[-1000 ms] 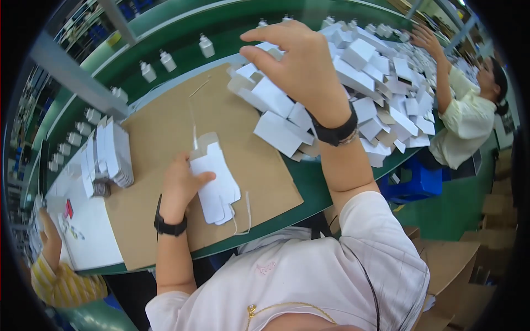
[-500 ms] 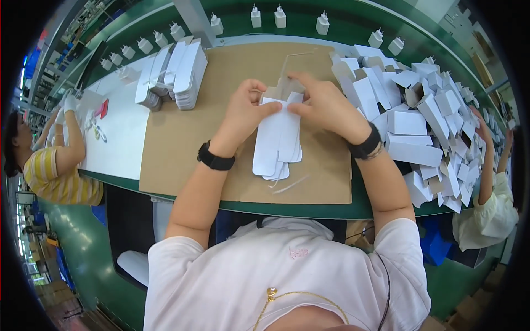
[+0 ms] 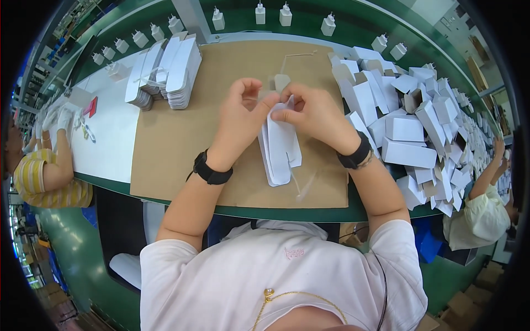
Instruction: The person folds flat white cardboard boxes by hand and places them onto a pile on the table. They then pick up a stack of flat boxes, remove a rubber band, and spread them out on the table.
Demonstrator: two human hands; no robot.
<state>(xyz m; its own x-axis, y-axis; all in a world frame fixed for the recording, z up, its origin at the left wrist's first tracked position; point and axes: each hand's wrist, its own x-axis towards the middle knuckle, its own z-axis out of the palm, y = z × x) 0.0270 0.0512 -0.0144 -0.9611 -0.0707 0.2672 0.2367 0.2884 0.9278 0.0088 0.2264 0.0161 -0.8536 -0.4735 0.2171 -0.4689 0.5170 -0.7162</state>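
Between my hands is a flat white cardboard box blank (image 3: 280,157), its long panels hanging toward me over the brown cardboard sheet. My left hand (image 3: 247,118) is closed at the blank's upper left, thumb pressed against the edge. Opposite it, my right hand (image 3: 317,117) pinches the upper right corner near a raised flap. A grey-white piece of card (image 3: 282,82) shows just beyond my fingertips. Part of the blank's top is hidden by my fingers. Beside the blank's lower end lies a thin clear strip (image 3: 301,190).
The brown cardboard sheet (image 3: 165,165) covers the bench in front of me. Banded stacks of flat white blanks (image 3: 179,71) stand at the far left. A large heap of folded white boxes (image 3: 411,127) fills the right. White chargers (image 3: 328,25) line the back ledge. People work on both sides.
My hands have turned the blank, and its panels now look narrower and slanted. My right fingers have drawn in to pinch its upper corner.
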